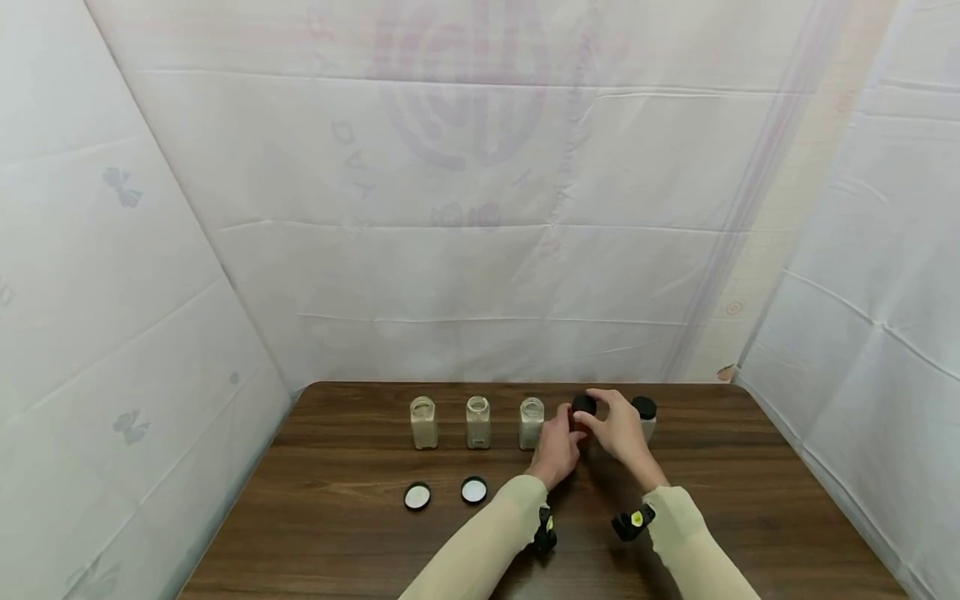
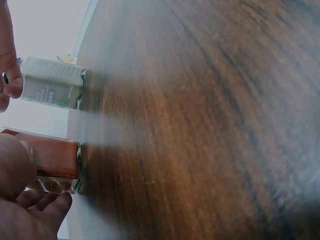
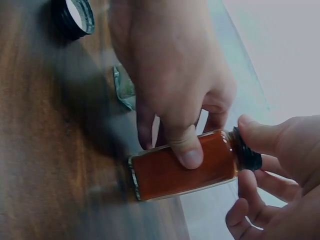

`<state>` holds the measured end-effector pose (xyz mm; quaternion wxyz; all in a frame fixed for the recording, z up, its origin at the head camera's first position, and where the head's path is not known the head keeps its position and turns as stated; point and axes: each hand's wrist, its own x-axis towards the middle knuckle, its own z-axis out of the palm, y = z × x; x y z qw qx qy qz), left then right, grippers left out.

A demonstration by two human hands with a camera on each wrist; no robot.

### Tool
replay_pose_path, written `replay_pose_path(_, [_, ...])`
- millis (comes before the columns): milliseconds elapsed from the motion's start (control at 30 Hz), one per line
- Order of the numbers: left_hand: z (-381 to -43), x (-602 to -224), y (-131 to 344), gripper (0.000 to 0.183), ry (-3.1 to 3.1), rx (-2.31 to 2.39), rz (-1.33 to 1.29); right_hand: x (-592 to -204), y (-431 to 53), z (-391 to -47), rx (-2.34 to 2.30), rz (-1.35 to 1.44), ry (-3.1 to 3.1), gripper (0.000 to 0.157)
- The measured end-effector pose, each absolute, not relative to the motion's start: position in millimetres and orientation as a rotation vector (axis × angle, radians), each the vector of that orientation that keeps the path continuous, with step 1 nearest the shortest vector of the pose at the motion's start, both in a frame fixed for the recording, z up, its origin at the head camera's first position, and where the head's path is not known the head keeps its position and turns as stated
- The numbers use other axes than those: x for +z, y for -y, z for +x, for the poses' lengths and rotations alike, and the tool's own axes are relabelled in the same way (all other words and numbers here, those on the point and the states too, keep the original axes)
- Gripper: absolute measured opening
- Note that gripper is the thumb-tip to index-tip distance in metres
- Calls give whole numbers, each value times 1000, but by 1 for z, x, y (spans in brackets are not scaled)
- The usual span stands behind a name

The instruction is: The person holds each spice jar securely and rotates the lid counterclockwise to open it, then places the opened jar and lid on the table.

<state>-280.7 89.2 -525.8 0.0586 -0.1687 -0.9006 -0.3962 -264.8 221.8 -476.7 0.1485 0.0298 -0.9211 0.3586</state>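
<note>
In the right wrist view a square glass jar [image 3: 215,162] filled with orange-red powder stands on the table. My left hand [image 1: 555,448] grips its body, the thumb lying across the glass. The fingers and thumb of my right hand [image 1: 621,429] pinch the black lid [image 3: 246,150] on the jar's neck. In the head view my hands mostly cover this jar. Just right of it stands another jar [image 2: 52,85] with pale contents and a black lid [image 1: 643,407]. To the left, beside my left hand, is a lidless jar [image 1: 531,427] of pale powder.
Two more lidless jars, a middle one [image 1: 477,425] and a leftmost one [image 1: 423,425], continue the row along the back of the wooden table [image 1: 337,533]. Black lids with white liners, one left [image 1: 417,497] and one right [image 1: 474,490], lie in front. White cloth walls [image 1: 465,275] surround the table.
</note>
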Motion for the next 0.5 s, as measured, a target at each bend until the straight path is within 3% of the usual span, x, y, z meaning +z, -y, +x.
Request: replay_pose_path(500, [-281,-526,-89,42,2758,-1213,-516,-490,-220,-261,1118,-53,2466,44])
